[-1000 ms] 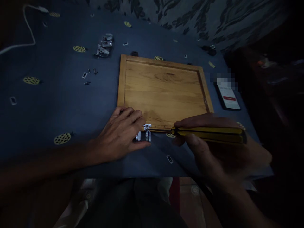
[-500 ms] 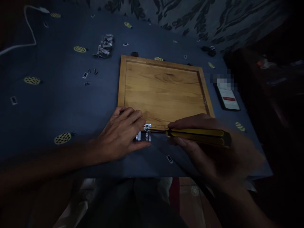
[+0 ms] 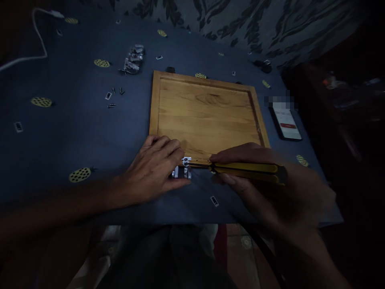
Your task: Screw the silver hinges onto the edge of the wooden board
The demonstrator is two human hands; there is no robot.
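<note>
Holding a yellow screwdriver (image 3: 246,170), the right hand (image 3: 267,176) had its grip wrapped around the handle, lower right. The screwdriver reached the metal hinge (image 3: 186,161) at the bottom edge of the wooden board (image 3: 207,108), mid-frame. The left hand (image 3: 158,162) lay by the hinge; I couldn't tell if its grip pinched it. The hinge seemed only partly fixed. Small screws (image 3: 112,105) and shiny metal parts (image 3: 133,59) lay loose on the worktop (image 3: 75,136), upper left.
</note>
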